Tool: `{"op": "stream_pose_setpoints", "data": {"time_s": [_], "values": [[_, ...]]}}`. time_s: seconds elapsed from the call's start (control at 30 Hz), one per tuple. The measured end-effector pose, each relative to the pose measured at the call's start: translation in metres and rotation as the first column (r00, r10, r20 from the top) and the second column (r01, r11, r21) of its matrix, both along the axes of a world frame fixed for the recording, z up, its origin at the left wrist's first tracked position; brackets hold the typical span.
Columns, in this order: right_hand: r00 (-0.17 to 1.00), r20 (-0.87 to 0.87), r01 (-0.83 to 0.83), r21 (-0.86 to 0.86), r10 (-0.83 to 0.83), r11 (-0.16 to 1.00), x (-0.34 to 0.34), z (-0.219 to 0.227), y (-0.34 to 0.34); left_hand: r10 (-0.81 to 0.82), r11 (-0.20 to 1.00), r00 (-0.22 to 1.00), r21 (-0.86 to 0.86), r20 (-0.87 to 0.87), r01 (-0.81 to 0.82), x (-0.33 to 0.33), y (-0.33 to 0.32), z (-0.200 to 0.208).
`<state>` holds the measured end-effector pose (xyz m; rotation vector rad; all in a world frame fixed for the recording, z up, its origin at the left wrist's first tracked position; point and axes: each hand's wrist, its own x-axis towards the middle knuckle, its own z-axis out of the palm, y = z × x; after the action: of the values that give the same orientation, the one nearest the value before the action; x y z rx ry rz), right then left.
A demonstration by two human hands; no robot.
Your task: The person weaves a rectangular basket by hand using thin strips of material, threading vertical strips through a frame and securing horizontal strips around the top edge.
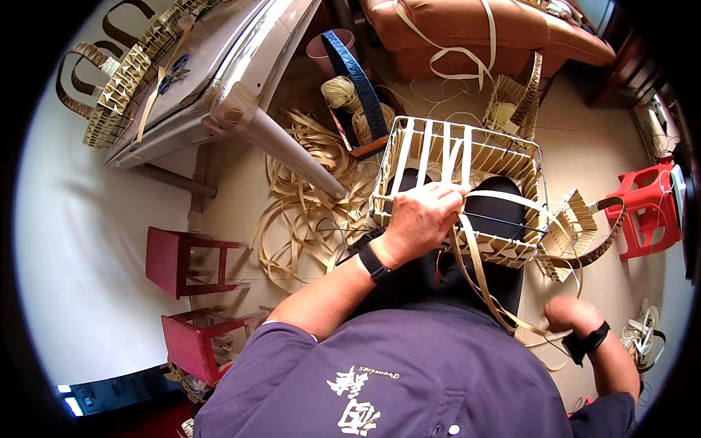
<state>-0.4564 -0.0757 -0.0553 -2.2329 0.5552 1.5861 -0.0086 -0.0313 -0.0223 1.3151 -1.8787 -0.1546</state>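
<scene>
A wire-framed basket [542, 168] lies across my lap, its wire sides wrapped with pale strips. Several white strips [423, 153] run across the left part of its open wire face. My left hand [427, 215] is closed at the middle of that face, pinching a flat tan strip [476, 259] where it meets the white ones. From there the tan strip hangs down and curves right. Out to the right, my right hand [573, 314] is closed in a fist, with strip lengths running up to it; its fingertips are hidden.
Loose tan strips [299, 212] are heaped on the floor at left, beside a table [255, 139] bearing scissors [174, 73]. Handled baskets [573, 226] stand right and beyond. Red stools [646, 212] are at the right; dark red stools [171, 259] at the left. An orange sofa [467, 36] is behind.
</scene>
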Motion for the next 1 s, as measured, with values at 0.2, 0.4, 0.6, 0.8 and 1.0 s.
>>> {"op": "stream_pose_setpoints", "data": {"time_s": [0.2,0.4,0.6,0.8,1.0], "values": [[0.176,0.629,0.51,0.6,-0.758,0.616,0.197,0.042,-0.001,-0.001,1.0,1.0,0.003,0.0,0.001,0.005,-0.002,0.003],[0.05,0.434,0.423,0.807,-0.899,0.413,0.229,0.048,0.008,0.061,0.997,0.997,0.045,-0.042,-0.059,0.007,0.002,0.003],[0.949,0.309,0.066,0.0,-0.062,0.998,0.032,-0.016,-0.013,-0.01,1.0,0.998,0.007,-0.054,0.011,-0.001,0.001,0.006],[0.991,0.132,0.009,-0.044,-0.003,0.999,-0.043,-0.033,-0.002,0.003,0.999,0.997,0.044,-0.076,0.0,-0.009,-0.003,0.005],[0.147,0.627,0.515,0.612,-0.765,0.6,0.169,0.056,-0.005,0.0,0.999,0.999,0.038,-0.044,0.002,0.002,-0.002,0.007]]}}
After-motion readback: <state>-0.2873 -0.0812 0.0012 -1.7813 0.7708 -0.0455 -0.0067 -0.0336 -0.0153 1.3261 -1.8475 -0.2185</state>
